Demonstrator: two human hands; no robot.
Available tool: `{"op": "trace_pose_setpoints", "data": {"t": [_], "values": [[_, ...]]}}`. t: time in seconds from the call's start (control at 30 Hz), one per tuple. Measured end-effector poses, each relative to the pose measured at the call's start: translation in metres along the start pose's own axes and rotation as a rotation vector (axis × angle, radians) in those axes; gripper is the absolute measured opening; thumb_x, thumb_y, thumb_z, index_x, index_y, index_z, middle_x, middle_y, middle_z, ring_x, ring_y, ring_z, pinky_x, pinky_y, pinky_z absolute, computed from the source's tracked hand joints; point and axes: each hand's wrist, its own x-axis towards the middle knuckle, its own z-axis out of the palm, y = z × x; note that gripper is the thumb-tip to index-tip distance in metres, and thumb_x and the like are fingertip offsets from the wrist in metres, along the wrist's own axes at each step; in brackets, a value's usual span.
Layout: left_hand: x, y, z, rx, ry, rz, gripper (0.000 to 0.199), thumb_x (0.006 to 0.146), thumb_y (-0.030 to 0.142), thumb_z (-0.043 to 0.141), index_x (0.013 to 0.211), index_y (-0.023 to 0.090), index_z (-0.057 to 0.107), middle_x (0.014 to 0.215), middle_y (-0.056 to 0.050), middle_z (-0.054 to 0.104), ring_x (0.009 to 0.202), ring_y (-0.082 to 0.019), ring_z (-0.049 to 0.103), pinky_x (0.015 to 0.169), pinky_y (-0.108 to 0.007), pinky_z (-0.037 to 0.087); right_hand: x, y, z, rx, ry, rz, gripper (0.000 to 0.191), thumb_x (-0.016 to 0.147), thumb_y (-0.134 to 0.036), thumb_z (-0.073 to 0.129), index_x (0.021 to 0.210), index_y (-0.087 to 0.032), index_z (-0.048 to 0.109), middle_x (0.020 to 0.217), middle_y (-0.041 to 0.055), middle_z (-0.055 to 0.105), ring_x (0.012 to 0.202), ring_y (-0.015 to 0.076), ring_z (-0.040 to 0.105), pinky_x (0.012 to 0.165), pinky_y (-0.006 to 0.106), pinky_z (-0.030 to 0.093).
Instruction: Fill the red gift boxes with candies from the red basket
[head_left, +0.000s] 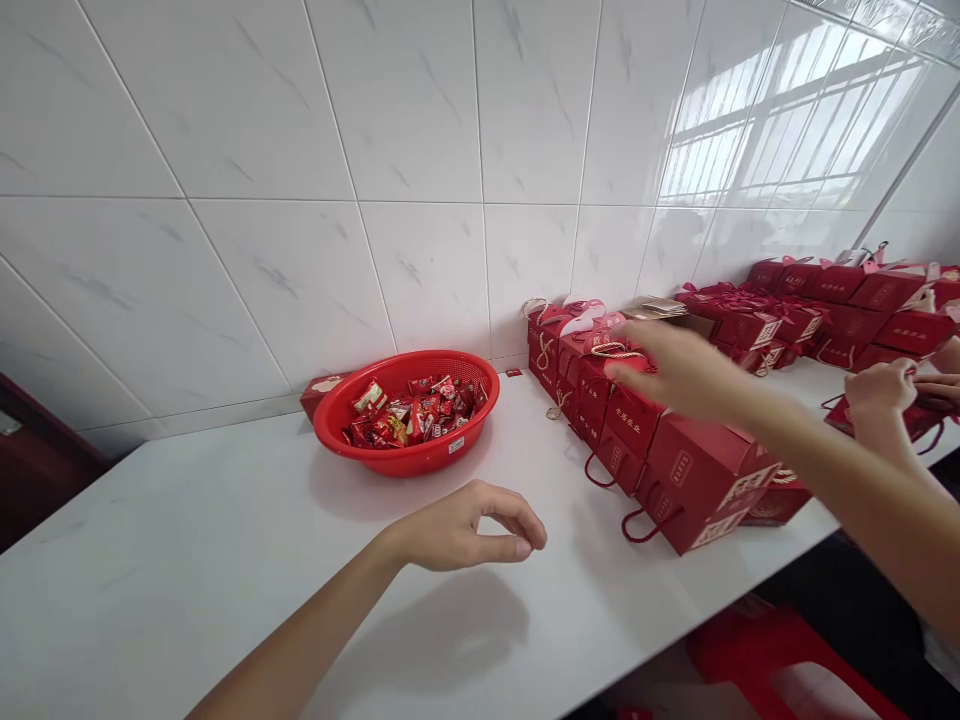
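Note:
My left hand hovers over the white table with nothing in it. Its fingers are loosely curved, with a gap between thumb and forefinger. Behind it stands a round red plastic basket holding several small wrapped snacks, mostly in red packets. My right hand, smeared by motion, reaches over a row of red gift boxes. Its thumb and fingers are apart, and nothing shows between them. The boxes have rope handles and pink heart-shaped tops; the nearest large box lies under my right forearm.
A small red box sits behind the basket against the tiled wall. More red boxes are stacked at the far right. Another person's hand is at a red box there. A red stool stands below the table edge.

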Motion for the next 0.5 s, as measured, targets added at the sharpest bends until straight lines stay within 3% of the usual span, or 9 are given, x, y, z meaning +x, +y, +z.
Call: {"op": "trace_pose_setpoints", "data": {"t": [0.07, 0.13, 0.2, 0.27, 0.37, 0.5], "values": [[0.008, 0.01, -0.004, 0.056, -0.078, -0.011, 0.023, 0.09, 0.034, 0.065, 0.107, 0.022, 0.074, 0.113, -0.006, 0.074, 0.104, -0.019, 0.067, 0.094, -0.031, 0.052, -0.025, -0.032, 0.027, 0.167, -0.126, -0.122, 0.043, 0.096, -0.042, 0.048, 0.133, -0.02, 0.056, 0.134, 0.014, 0.062, 0.12, 0.0288, 0.062, 0.1, 0.043, 0.05], [0.014, 0.024, -0.008, 0.154, -0.209, -0.045, 0.027, 0.09, 0.032, 0.064, 0.114, 0.021, 0.072, 0.12, -0.007, 0.073, 0.109, -0.02, 0.067, 0.096, -0.031, 0.05, -0.039, -0.049, 0.063, 0.318, -0.212, -0.17, 0.049, 0.096, -0.046, 0.049, 0.139, -0.022, 0.051, 0.142, 0.0139, 0.057, 0.13, 0.0286, 0.056, 0.104, 0.043, 0.05], [0.018, 0.041, -0.011, 0.298, -0.357, -0.095, 0.036, 0.09, 0.032, 0.062, 0.123, 0.02, 0.068, 0.126, -0.008, 0.07, 0.113, -0.022, 0.065, 0.093, -0.03, 0.05, -0.04, -0.049, 0.095, 0.412, -0.198, -0.081, 0.055, 0.095, -0.046, 0.05, 0.143, -0.019, 0.047, 0.148, 0.0165, 0.05, 0.139, 0.03, 0.048, 0.11, 0.046, 0.045], [0.018, 0.058, -0.012, 0.443, -0.453, -0.156, 0.041, 0.09, 0.035, 0.061, 0.129, 0.022, 0.066, 0.128, -0.009, 0.069, 0.117, -0.024, 0.063, 0.086, -0.03, 0.05, -0.029, -0.039, 0.117, 0.462, -0.128, 0.089, 0.052, 0.096, -0.039, 0.05, 0.142, -0.016, 0.048, 0.148, 0.0183, 0.05, 0.137, 0.0303, 0.05, 0.112, 0.048, 0.043], [0.009, 0.078, -0.01, 0.606, -0.412, -0.189, 0.039, 0.087, 0.039, 0.064, 0.123, 0.027, 0.07, 0.117, -0.008, 0.073, 0.111, -0.028, 0.066, 0.071, -0.029, 0.048, -0.011, -0.017, 0.128, 0.481, -0.042, 0.248, 0.047, 0.093, -0.034, 0.054, 0.137, -0.015, 0.053, 0.143, 0.0186, 0.055, 0.136, 0.0299, 0.052, 0.112, 0.046, 0.042], [-0.016, 0.094, -0.005, 0.661, -0.249, -0.148, 0.026, 0.081, 0.031, 0.07, 0.105, 0.03, 0.077, 0.096, -0.005, 0.077, 0.088, -0.026, 0.07, 0.057, -0.027, 0.043, -0.006, 0.002, 0.128, 0.546, -0.028, 0.273, 0.045, 0.089, -0.041, 0.061, 0.127, -0.017, 0.059, 0.131, 0.0159, 0.064, 0.125, 0.03, 0.06, 0.105, 0.047, 0.048]]}}
